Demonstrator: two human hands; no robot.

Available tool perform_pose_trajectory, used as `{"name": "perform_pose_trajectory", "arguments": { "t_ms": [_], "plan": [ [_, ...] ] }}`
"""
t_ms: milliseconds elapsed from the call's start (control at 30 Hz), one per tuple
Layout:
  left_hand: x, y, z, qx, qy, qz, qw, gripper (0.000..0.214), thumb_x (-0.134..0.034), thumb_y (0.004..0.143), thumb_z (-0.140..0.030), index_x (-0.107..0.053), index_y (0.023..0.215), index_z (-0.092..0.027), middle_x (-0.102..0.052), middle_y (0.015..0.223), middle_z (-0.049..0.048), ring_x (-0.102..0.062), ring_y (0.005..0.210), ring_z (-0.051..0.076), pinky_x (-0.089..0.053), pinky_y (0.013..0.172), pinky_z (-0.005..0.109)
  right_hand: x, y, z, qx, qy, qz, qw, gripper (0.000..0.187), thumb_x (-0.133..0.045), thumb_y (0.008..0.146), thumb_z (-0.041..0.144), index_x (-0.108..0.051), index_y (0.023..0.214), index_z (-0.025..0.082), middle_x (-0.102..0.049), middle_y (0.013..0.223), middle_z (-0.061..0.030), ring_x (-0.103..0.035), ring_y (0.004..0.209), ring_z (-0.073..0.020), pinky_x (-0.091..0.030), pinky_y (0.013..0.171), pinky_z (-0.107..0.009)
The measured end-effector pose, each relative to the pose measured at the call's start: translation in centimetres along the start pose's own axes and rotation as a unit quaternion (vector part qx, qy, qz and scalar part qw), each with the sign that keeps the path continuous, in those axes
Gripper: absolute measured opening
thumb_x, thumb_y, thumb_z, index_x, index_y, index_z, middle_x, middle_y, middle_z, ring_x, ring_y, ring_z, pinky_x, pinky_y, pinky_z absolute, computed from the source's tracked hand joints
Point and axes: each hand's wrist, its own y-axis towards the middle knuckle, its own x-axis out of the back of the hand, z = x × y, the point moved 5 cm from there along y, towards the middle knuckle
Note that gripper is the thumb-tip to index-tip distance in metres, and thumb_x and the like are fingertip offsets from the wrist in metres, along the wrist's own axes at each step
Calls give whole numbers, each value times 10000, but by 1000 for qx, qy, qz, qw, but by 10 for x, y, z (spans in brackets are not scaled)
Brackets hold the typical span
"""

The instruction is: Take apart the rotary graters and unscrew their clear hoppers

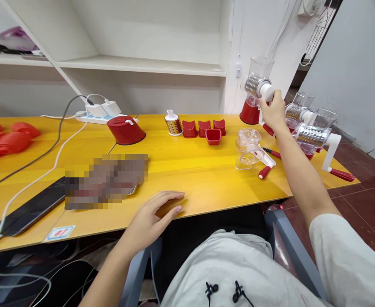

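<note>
- Black earphones point(212, 288) lie on my pale shirt point(219, 264), closest to the camera in the head view.
- My left hand point(154, 215) holds nothing; its fingers are loosely bent over the near edge of the yellow table point(190, 175), and I can't tell whether the fingertips touch it.
- My right hand point(275, 108) is at the rotary drum grater point(254, 87), which stands on its red base point(249, 112) at the back right of the table. Thumb and fingers seem curled around its white crank point(267, 91), though my own hand hides part of the contact.
- I judge the grater light for its height, mostly stiff plastic, and apt to tip if tugged by the crank alone; the base looks the best place to steady it.
- Its clear hopper point(261, 66) looks slick and rather brittle, so I'd avoid squeezing it.
- Steel mesh on the drum point(253, 84) is rigid and probably scrapes skin; the smooth crank makes a kinder hold.
- Just in front lies a clear housing point(249, 147) beside a loose crank point(266, 160); farther left stand a loose drum point(174, 123) and four red cups point(189, 129).
</note>
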Motion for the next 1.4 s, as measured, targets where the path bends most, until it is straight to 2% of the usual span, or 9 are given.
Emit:
{"name": "perform_pose_trajectory", "arguments": {
  "t_ms": [200,367,533,700,867,967,1100,1267,1400],
  "plan": [
    [-1,1,0,7,-12,-1,1000,579,-756,1250,-794,-956,1415,-276,-963,1465,143,-938,1365,406,-782,1228,569,37,18,53,131,82,-27,988,449,-748,1308,700,-599,1407,289,-817,1289,-105,-661,1162,-254,-622,1137,-478],
    [-6,-2,6,40,-46,-10,998,582,-795,1228,-777,-909,1513,-282,-921,1571,174,-892,1480,452,-740,1306,647,95,-2,118,185,166,-16,969,424,-906,1199,720,-639,1259,395,-816,1304,-45,-636,1136,-271,-657,1053,-502],
    [-6,2,3,56,-167,-62,982,877,-904,1197,-684,-516,1932,-404,-675,1908,210,-764,1704,462,-654,1417,738,125,-45,165,222,302,100,922,498,-963,1153,744,-722,1395,383,-849,1366,-98,-703,1275,-316,-719,1037,-552],
    [22,41,-24,-51,-200,-170,964,1118,-1048,1076,-711,-386,1965,-568,-569,1966,145,-675,1777,454,-585,1467,728,102,-122,181,208,333,186,901,575,-920,1201,733,-716,1471,268,-843,1419,-93,-799,1295,-277,-720,1064,-470],
    [48,91,-61,-107,-174,-246,947,1294,-1203,848,-806,-557,1910,-448,-610,1948,159,-620,1810,470,-530,1505,656,65,-210,176,153,343,217,901,403,-910,1212,537,-743,1463,269,-850,1316,-82,-833,1145,-289,-701,927,-428],
    [50,114,-67,-74,-202,-224,950,1005,-1229,777,-830,-837,1531,-293,-844,1639,162,-795,1563,430,-628,1391,580,48,-241,171,121,353,236,897,397,-915,1183,475,-743,1477,273,-846,1302,-91,-820,1115,-297,-647,813,-399],
    [50,138,-55,-40,-277,-137,950,741,-1285,700,-765,-882,979,-209,-930,1086,110,-871,1069,315,-733,1051,431,29,-255,165,92,355,254,895,441,-904,1155,500,-733,1489,268,-867,1323,-98,-829,1164,-313,-642,862,-420],
    [46,151,-33,-28,-338,-40,940,630,-1338,674,-595,-968,986,-192,-961,1021,116,-877,887,271,-736,856,357,11,-260,155,43,367,297,881,490,-952,1101,519,-725,1457,272,-905,1333,-94,-851,1203,-316,-662,968,-447],
    [41,152,-15,-22,-354,-10,935,625,-1341,656,-600,-985,957,-184,-966,987,124,-876,821,264,-744,811,350,-10,-262,144,-33,448,359,818,722,-1124,942,726,-730,1346,275,-914,1313,-74,-853,1175,-276,-671,1007,-404]
  ]
}}
